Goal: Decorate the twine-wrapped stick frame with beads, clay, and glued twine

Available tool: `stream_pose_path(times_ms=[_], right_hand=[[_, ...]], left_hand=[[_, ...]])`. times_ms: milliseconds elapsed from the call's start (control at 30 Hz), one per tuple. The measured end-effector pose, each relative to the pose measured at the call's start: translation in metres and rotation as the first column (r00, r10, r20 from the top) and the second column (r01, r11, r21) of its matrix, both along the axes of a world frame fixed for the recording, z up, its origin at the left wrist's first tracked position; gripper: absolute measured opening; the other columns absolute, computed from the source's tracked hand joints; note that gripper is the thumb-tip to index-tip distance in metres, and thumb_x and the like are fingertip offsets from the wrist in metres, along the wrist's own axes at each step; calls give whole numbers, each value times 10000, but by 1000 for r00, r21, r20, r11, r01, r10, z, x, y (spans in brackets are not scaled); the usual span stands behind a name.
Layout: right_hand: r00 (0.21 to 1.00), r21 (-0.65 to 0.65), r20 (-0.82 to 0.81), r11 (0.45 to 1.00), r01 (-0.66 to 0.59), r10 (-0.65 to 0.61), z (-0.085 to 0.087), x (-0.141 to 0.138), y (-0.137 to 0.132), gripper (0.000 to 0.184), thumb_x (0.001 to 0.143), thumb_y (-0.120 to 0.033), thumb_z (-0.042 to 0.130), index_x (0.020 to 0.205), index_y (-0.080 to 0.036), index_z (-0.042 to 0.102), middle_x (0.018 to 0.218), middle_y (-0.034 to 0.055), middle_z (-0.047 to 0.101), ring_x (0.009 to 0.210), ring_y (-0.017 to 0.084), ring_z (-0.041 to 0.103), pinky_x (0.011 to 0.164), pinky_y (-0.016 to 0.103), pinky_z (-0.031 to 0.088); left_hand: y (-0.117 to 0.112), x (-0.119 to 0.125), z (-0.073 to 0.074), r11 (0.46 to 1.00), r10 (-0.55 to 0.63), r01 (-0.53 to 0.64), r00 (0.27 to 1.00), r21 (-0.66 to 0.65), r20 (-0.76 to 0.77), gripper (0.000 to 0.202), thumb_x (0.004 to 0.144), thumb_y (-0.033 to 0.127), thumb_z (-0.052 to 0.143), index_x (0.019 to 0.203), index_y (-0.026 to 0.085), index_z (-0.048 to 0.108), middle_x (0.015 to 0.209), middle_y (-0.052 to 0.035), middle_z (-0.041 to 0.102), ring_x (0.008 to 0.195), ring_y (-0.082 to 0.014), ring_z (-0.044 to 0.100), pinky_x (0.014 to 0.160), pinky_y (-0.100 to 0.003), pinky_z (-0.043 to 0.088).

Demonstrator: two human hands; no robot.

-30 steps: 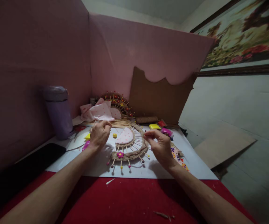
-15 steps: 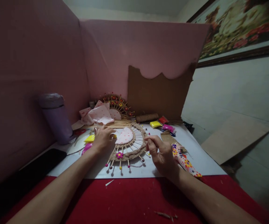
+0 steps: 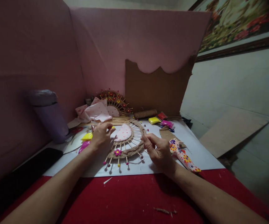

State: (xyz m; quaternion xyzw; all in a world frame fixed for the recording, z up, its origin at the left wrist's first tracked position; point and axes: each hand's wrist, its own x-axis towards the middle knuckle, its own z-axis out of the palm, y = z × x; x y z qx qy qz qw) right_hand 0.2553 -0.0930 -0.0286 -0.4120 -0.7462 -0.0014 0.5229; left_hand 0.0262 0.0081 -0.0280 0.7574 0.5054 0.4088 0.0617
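Observation:
A half-round craft [image 3: 131, 152] lies on the white sheet, made of brown twine bands and thin sticks tipped with coloured clay balls. At its centre is a half-disc of pink dotted cloth [image 3: 124, 133], and a magenta clay flower [image 3: 117, 152] sits on the outer band. To the left of the cloth, my left hand [image 3: 102, 135] is closed, with a small yellow clay ball [image 3: 113, 127] at its fingertips. My right hand [image 3: 159, 151] is pinched at the craft's right rim; what lies between those fingertips is too small to tell.
Clay packets in yellow [image 3: 154, 120] and magenta [image 3: 167, 124] lie behind my right hand, near a twine roll [image 3: 145, 114]. A purple tumbler [image 3: 52, 116] and a black phone-like slab [image 3: 40, 161] are left. Cardboard [image 3: 157, 88] stands behind; flowered cloth [image 3: 183, 157] lies right.
The whole view has shifted slightly, so things sit a little higher and further left. My left fingertips with the yellow ball have lifted a little; my right hand stays pinched near the rim.

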Motion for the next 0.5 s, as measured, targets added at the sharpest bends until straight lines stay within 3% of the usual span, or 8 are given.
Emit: stream_pose_path(times_ms=[200,300,400,500], right_hand=[[1000,11,8,1000,-15,15,-3,0,1,221,908,-247,473,724,-165,564,558,-21,509,485,86,461,514,211,343],[1000,19,9,1000,-17,17,-3,-1,1,211,904,-243,481,731,-165,571,553,-23,512,478,86,458,507,212,342],[1000,26,2,1000,-18,18,-2,-1,-1,234,907,-249,473,712,-165,573,542,-20,514,472,89,461,499,216,344],[1000,25,-1,999,-25,25,-1,-1,-2,277,915,-261,456,686,-165,580,549,-8,530,486,96,484,501,219,355]], left_hand=[[-6,1,-1,988,-123,144,952,-55,280,277,700,328,607,901,138,613,727,-11,599,652,-136,538,605,-249,421],[-13,4,4,985,-142,168,929,-48,341,234,684,355,640,778,142,616,630,20,542,584,-114,485,561,-234,377],[-23,10,12,974,-187,219,914,-49,359,312,785,403,539,606,150,576,574,14,527,565,-109,466,574,-242,371],[-33,18,17,955,-244,291,882,-59,404,295,812,378,504,648,151,597,625,-8,589,597,-116,502,600,-248,394]])
